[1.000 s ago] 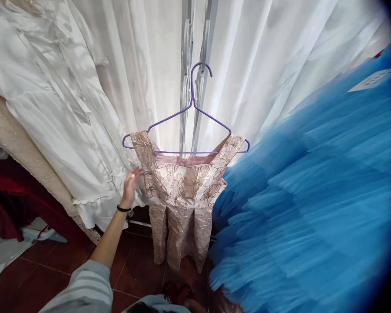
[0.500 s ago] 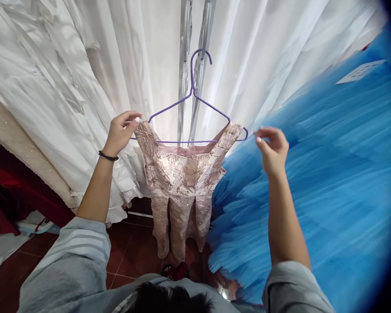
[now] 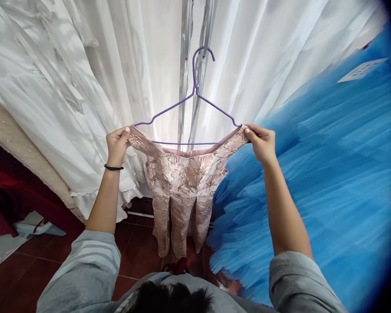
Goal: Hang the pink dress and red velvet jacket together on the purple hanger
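A pink dress (image 3: 189, 174) with a raised gold floral pattern hangs from a purple hanger (image 3: 172, 106) in front of me. My left hand (image 3: 117, 145) pinches the dress's left strap near the hanger's end, thumb on top. On the other side my right hand (image 3: 263, 141) grips the right strap between thumb and fingers. Both straps are pulled outward over the hanger's ends, which the fabric hides. The hanger's hook (image 3: 204, 51) overlaps a grey metal strip; whether it rests on something there I cannot tell.
White curtains (image 3: 163, 65) hang behind. White garments (image 3: 52, 121) are on the left, beside a beige beaded one (image 3: 26, 152) and dark red cloth (image 3: 6, 195). A large blue tulle skirt (image 3: 313, 174) fills the right. Below lies a red tiled floor (image 3: 137, 248).
My right hand has come left and taken hold of the right strap. My left hand now pinches the left strap. Both straps have spread outward over the hanger's ends.
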Demonstrator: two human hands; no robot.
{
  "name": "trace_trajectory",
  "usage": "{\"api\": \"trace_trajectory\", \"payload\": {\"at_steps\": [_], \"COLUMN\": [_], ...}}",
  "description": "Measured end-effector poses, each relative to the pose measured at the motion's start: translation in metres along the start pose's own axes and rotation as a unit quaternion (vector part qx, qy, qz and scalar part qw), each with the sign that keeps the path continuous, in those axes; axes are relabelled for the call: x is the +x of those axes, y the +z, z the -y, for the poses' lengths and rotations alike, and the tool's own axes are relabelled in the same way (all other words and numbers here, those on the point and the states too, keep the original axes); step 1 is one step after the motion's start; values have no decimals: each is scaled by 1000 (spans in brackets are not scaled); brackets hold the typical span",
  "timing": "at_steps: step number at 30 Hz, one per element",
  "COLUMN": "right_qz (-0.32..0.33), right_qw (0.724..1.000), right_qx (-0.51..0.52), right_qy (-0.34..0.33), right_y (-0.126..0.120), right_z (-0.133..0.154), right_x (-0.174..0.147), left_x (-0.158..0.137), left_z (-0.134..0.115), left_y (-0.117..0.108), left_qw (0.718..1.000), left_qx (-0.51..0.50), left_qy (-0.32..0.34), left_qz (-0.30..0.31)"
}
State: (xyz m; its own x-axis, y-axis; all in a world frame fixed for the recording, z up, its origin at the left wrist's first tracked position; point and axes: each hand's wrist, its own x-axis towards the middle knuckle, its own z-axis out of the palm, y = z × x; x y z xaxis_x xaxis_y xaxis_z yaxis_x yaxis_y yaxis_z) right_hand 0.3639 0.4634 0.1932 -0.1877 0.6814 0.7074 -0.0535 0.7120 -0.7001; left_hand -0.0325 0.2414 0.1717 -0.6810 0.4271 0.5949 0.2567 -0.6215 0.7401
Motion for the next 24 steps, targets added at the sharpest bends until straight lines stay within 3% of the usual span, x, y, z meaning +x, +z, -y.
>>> {"api": "trace_trajectory", "payload": {"at_steps": [6, 9, 14, 19, 24], "right_qz": [-133, -183, -256, -273, -291], "right_qw": [984, 966, 944, 921, 902], "right_qx": [117, 181, 204, 235, 228], "right_qy": [17, 25, 48, 146, 223], "right_y": [21, 31, 55, 96, 95], "right_z": [-7, -14, -25, -24, -53], "right_x": [-15, -22, -42, -80, -144], "left_x": [-10, -10, -23, -63, -135], "left_z": [11, 19, 41, 72, 102], "left_y": [10, 14, 16, 9, -21], "left_qw": [991, 981, 965, 960, 954], "left_qx": [-121, -158, -190, -92, 21], "left_qy": [3, -17, -72, -213, -283], "left_qz": [-63, -112, -165, -157, -92]}}
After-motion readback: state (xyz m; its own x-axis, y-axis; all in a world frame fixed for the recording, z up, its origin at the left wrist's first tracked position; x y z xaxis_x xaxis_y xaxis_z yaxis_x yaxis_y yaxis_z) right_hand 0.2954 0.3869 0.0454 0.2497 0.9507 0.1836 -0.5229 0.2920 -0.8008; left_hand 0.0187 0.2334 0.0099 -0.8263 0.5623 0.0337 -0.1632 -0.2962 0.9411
